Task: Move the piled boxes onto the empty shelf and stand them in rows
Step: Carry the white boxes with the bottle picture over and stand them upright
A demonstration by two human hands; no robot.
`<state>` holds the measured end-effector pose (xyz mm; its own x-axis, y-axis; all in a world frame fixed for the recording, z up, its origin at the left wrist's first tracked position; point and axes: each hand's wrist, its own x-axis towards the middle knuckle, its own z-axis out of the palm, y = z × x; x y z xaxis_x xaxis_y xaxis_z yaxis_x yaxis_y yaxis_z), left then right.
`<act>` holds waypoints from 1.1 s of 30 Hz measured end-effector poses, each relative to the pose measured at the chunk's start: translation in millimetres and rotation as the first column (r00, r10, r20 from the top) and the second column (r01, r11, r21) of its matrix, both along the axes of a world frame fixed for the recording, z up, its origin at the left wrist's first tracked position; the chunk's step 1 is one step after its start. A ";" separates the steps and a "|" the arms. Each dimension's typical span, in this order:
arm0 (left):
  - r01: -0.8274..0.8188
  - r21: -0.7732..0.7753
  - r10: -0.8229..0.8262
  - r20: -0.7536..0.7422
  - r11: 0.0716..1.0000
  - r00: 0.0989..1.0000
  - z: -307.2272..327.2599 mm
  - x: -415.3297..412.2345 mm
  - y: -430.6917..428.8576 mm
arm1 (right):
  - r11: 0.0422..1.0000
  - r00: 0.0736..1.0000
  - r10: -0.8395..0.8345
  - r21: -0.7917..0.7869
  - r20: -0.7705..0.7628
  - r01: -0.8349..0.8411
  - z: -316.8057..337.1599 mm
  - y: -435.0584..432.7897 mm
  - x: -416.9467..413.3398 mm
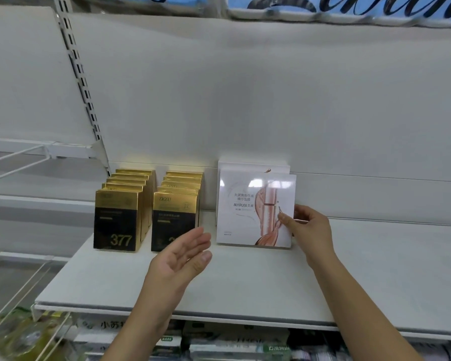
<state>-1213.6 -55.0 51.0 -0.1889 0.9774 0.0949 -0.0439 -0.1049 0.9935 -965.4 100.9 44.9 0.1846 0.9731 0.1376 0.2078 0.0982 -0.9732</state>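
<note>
A white shelf (245, 287) carries two rows of upright gold-and-black boxes: the left row (119, 220) and the right row (175, 220), several boxes each. To their right stands a white MARUBI box (250, 212) with a pink bottle picture, and another white box (253, 165) stands behind it. My right hand (307, 227) grips the front white box by its right edge, thumb on the face. My left hand (182, 256) hovers open, palm turned right, just left of that box and in front of the right gold row.
The shelf stretches bare to the right of the white boxes. A slotted upright (81, 79) and wire racks (16, 162) stand at the left. Packaged goods (232, 342) fill the shelf below. Blue printed packages (349, 9) lie on the shelf above.
</note>
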 end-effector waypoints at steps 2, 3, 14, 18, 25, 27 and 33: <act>0.009 0.005 -0.009 -0.004 1.000 1.000 0.2 -0.6 0.2 | 1.000 0.999 -0.019 0.011 0.032 0.019 1.6 1.1 -5.0; 0.015 0.009 -0.015 -0.006 1.000 1.000 0.3 -0.9 0.4 | 1.000 0.998 -0.027 0.016 0.048 0.026 2.3 1.1 -7.2; 0.047 0.067 -0.047 0.005 0.997 0.999 -1.4 -7.8 -4.0 | 0.998 0.997 -0.067 0.002 0.035 0.067 9.5 -14.2 -17.8; 0.117 0.099 -0.113 -0.037 0.988 0.993 6.4 -3.3 0.9 | 1.000 0.996 -0.021 0.014 -0.085 0.023 28.8 -57.3 -8.5; 0.306 0.126 -0.298 -0.075 0.944 0.952 13.8 50.3 27.1 | 0.996 0.989 -0.059 0.055 -0.134 0.066 33.8 -142.6 44.2; 0.348 0.116 -0.343 -0.062 0.930 0.937 10.4 71.0 28.6 | 0.994 0.990 -0.072 0.074 -0.124 0.082 37.3 -159.8 59.6; 0.535 0.130 -0.529 -0.079 0.835 0.845 6.3 170.7 7.7 | 0.970 0.967 -0.217 0.080 -0.133 0.228 31.0 -228.0 138.2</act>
<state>-1042.9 -47.3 57.3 0.3632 0.9014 0.2358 -0.0957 -0.2157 0.9718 -827.2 -127.1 75.9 0.4161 0.8895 0.1888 0.1143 0.1549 -0.9813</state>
